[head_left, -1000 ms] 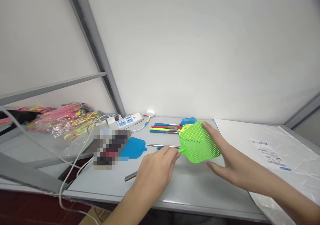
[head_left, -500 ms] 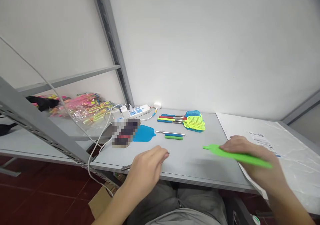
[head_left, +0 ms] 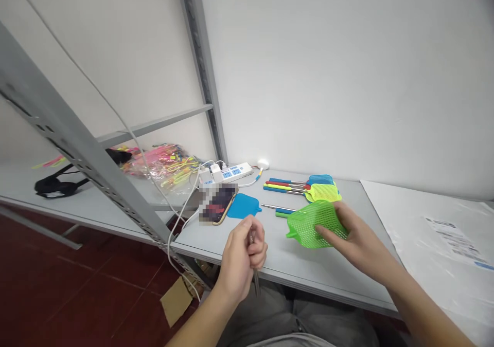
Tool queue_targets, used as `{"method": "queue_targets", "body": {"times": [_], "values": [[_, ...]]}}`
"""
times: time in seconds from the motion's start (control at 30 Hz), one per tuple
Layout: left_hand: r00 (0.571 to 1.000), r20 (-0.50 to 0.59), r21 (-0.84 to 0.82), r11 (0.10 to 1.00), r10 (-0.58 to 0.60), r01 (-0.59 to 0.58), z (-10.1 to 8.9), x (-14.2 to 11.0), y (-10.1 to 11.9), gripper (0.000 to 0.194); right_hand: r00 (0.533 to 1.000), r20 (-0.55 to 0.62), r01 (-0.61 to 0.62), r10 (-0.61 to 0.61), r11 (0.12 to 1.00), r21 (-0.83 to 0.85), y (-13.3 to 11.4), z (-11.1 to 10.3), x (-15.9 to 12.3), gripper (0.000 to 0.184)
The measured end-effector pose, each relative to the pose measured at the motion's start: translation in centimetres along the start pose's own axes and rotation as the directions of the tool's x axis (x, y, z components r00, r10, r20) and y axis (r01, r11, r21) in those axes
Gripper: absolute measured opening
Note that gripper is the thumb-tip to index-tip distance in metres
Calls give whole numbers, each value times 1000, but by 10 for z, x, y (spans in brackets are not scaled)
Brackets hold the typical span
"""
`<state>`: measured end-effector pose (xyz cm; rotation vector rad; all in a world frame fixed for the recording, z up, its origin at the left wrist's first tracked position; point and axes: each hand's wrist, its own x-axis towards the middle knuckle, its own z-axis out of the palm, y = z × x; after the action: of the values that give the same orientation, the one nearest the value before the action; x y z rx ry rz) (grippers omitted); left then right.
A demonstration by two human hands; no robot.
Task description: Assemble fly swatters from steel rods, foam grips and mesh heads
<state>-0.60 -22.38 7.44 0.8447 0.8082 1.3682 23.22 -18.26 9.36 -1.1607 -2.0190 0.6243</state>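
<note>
Swatter head (head_left: pixel 312 224) in bright green mesh is held over the table (head_left: pixel 283 252), right of centre in the frame, its short neck pointing left. Half a second earlier it showed nearly edge-on and farther right; now its perforated face is turned to view. The right hand (head_left: pixel 360 241) pinches it, thumb across the near face, fingers behind. The left hand (head_left: pixel 241 259), lower centre, is curled around a metal rod (head_left: pixel 257 284) (one end pokes out below the fist). Above centre lie several swatters (head_left: pixel 324 192); to their lower left, a blue swatter head (head_left: pixel 243 206) beside a partly pixelated phone (head_left: pixel 219 208). At right, a white sheet (head_left: pixel 409 203) bears a printed label (head_left: pixel 455 240), too small to read.
</note>
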Motion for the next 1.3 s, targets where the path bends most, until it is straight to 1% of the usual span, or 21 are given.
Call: {"method": "queue_targets", "body": {"times": [0.07,0.1,0.17,0.23,0.27,0.33,0.37,0.4,0.47,0.53,0.6,0.67,0.73,0.77,0.8,0.87,0.9,0.97,1.03,1.13,1.3], "values": [[999,-42,36,999,-22,24,-3,7,-1,35,986,148,85,-80,996,-26,-10,4,17,16],[999,-44,81,996,-28,32,-5,10,-3,33,973,197,125,-117,992,-30,-16,5,26,16],[998,-25,152,987,-54,57,-7,14,-7,33,955,240,189,-176,981,-33,-26,9,46,21],[997,-20,156,985,-76,78,-8,16,-14,34,948,222,242,-227,969,-44,-34,16,66,27],[997,-39,135,988,-73,78,-8,16,-17,35,949,194,265,-250,962,-58,-37,21,75,29],[991,-126,77,995,-54,64,-7,17,-24,37,953,97,297,-287,947,-120,-40,36,90,39],[983,-179,50,997,-48,57,-6,18,-27,38,951,58,311,-305,936,-166,-40,44,94,48],[972,-229,24,998,-48,55,-5,19,-29,39,945,47,325,-323,921,-217,-39,52,97,59],[949,-304,-51,996,-87,75,-6,22,-32,40,932,102,362,-348,883,-300,-35,68,99,81],[924,-338,-179,976,-176,121,-10,25,-34,41,913,199,404,-356,856,-323,-28,79,99,92],[899,-335,-313,933,-281,175,-15,27,-35,38,895,270,431,-356,845,-316,-21,87,101,93],[878,-321,-390,894,-355,219,-21,29,-35,33,878,325,448,-350,840,-305,-15,91,106,90],[869,-302,-422,872,-392,247,-26,29,-34,26,865,362,462,-349,835,-299,-11,96,114,85],[869,-299,-439,865,-394,241,-28,30,-33,23,859,375,467,-348,833,-297,-8,99,118,83],[869,-311,-461,861,-385,216,-30,30,-31,21,856,385,468,-344,833,-296,-6,103,122,81],[857,-402,-495,864,-322,92,-33,30,-26,17,863,384,455,-328,835,-309,-2,112,130,78],[838,-471,-492,870,-276,9,-35,31,-23,18,871,380,441,-312,839,-320,1,117,134,76],[783,-596,-454,879,-180,-144,-41,32,-17,21,882,375,416,-285,844,-337,7,128,140,72],[744,-659,-422,873,-110,-244,-47,33,-13,20,883,382,411,-272,841,-351,13,138,145,69],[718,-692,-418,853,-74,-314,-55,35,-11,13,876,406,419,-260,828,-372,19,151,149,69],[719,-692,-414,850,-61,-326,-55,37,-18,9,873,438,402,-213,824,-399,24,161,153,77]]}}
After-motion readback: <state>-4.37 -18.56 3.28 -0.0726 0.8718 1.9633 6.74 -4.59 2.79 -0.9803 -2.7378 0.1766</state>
